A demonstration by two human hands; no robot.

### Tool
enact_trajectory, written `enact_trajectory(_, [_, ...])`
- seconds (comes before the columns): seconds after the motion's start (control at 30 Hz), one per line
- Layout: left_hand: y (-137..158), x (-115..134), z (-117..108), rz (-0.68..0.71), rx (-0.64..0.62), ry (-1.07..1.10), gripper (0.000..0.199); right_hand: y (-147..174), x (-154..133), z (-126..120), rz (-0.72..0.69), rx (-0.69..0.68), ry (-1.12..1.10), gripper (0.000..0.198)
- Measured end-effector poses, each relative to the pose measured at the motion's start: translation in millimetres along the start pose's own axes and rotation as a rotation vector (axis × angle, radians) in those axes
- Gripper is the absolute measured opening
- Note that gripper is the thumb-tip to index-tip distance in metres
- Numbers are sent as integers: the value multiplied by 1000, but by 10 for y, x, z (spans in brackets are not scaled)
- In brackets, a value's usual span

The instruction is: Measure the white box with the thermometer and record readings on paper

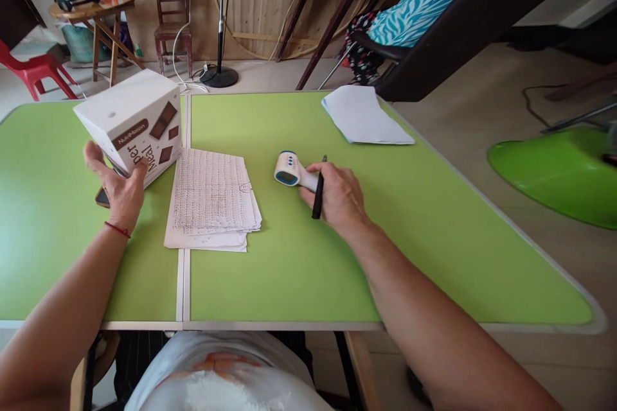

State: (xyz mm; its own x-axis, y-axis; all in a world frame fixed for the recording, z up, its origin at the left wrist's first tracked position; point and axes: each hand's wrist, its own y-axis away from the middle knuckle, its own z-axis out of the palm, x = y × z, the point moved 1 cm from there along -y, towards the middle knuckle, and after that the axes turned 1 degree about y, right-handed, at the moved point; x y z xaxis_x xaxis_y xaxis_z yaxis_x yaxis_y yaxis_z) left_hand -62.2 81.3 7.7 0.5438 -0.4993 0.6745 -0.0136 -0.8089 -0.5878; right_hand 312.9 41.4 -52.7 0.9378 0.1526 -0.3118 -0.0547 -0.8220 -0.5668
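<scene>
My left hand (120, 186) grips the lower edge of a white cardboard box (135, 119) printed with brown bars, tilted over the table's left part. Partly hidden beneath that hand lies a dark flat object, perhaps a phone (102, 198). My right hand (340, 196) is closed round the handle of a white and blue infrared thermometer (289, 169), its display end pointing left. A black pen (318, 196) sticks out between the same fingers. Between my hands rests a stack of handwritten sheets (209, 196) across the table's seam.
The green folding table (299, 282) has a metal-edged seam. White papers (364, 115) lie at its far right. Beyond are a stand with a round base (219, 76), a wooden chair (171, 6), a small round table (91, 8), a seated person in patterned clothes, and a green chair (554, 170).
</scene>
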Motion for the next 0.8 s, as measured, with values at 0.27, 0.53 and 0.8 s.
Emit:
enact_trajectory(0.27, [269,445,55,370,-153,-326,36,192,-652,-100,-188,-72,-305,12])
enact_trajectory(0.53, [443,370,288,78,-707,-632,71,282,-751,-47,-200,-323,-414,19])
enact_trajectory(0.8, [537,562,320,89,-739,-602,75,262,-760,-47,32,-302,-469,25])
